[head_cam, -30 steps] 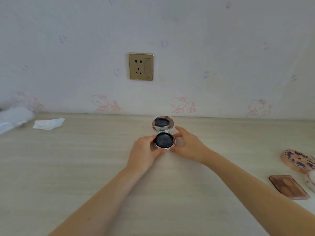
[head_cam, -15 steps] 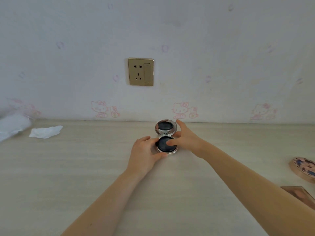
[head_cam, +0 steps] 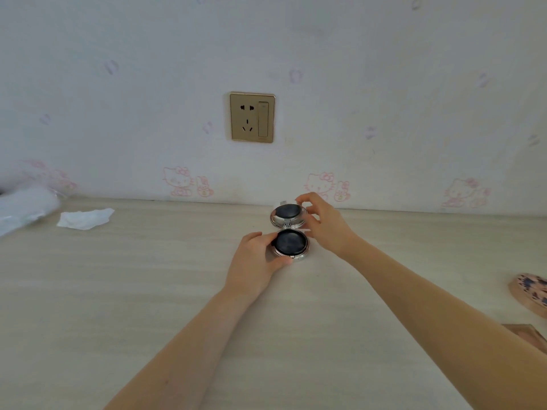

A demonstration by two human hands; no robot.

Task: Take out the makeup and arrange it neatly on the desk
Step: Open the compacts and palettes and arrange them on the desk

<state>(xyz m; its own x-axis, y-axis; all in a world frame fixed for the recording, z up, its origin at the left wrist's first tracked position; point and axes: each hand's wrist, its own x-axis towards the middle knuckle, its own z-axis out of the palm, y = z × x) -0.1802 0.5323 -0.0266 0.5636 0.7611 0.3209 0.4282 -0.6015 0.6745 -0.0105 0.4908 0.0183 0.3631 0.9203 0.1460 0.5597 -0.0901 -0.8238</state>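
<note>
Left hand (head_cam: 256, 258) grips the open compact (head_cam: 291, 242) base; right hand (head_cam: 322, 223) pinches the lid on the far side (hinge between them).

Head cam, single view: looks fwd/down over desk (head_cam: 118, 291), wall (head_cam: 384, 84) close behind.

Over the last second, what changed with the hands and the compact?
The right hand went from beside the compact's base, across the dark pad, up to the lid, and now pinches the lid's rim. The lid looks tipped further back. The left hand kept gripping the base on the desk. The tissue stayed put.
</note>
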